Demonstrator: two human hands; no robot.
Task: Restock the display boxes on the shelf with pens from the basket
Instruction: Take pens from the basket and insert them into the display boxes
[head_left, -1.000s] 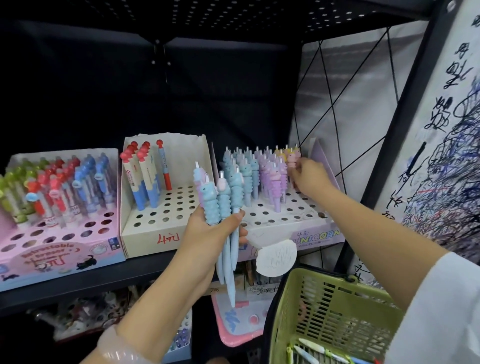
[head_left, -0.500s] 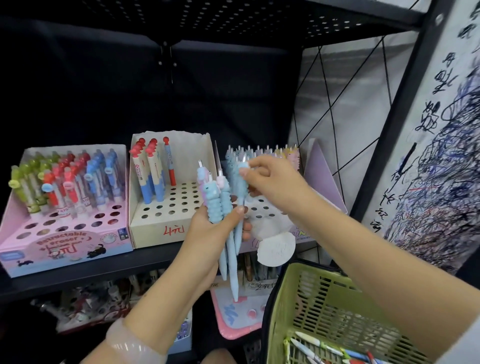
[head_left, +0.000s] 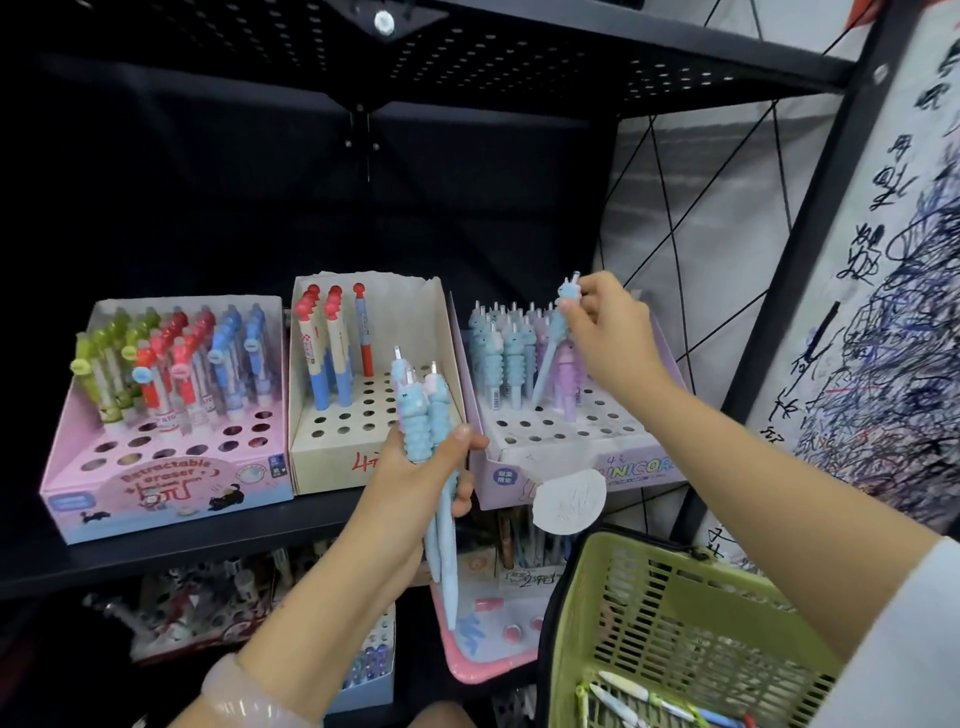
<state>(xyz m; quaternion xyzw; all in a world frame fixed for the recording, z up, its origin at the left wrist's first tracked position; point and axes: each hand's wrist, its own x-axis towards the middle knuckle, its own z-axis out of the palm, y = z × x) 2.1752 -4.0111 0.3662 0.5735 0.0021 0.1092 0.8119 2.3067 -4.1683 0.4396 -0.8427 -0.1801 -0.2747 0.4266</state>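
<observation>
Right fingers: the right hand (head_left: 608, 332) pinches the top of one blue unicorn pen (head_left: 550, 348) between thumb and fingertips, just under its small white click button.
Held pen: pale blue, with a ribbed soft grip and a little animal head at the top; it leans with its tip down among the pens already standing in the right-hand box.
Left fingers: the left hand (head_left: 415, 483) is curled round a bundle of pens (head_left: 423, 415), thumb across the front, the heads sticking up above the fist and the barrels hanging below it.
Bundle count: three heads show, pale blue with a touch of pink; whether more sit behind them I cannot tell.
Bundle place: in front of the middle box, well apart from the right hand.
Display boxes: three, side by side on the black shelf (head_left: 156, 551).
Unicorn box (head_left: 587, 457): lilac, rightmost, back rows filled with blue and purple pens, front rows of holes bare.
Middle box (head_left: 332, 457): cream card, a few red-and-blue pens at the back left, with red writing on the front.
Eraser box (head_left: 166, 488): pink, leftmost, holding green, red and blue pieces at the back.
Basket (head_left: 660, 623): one, green plastic, low right beneath the right forearm, with several pens lying in its bottom.
Wrist: a pale bracelet (head_left: 244, 701) on the left arm.
</observation>
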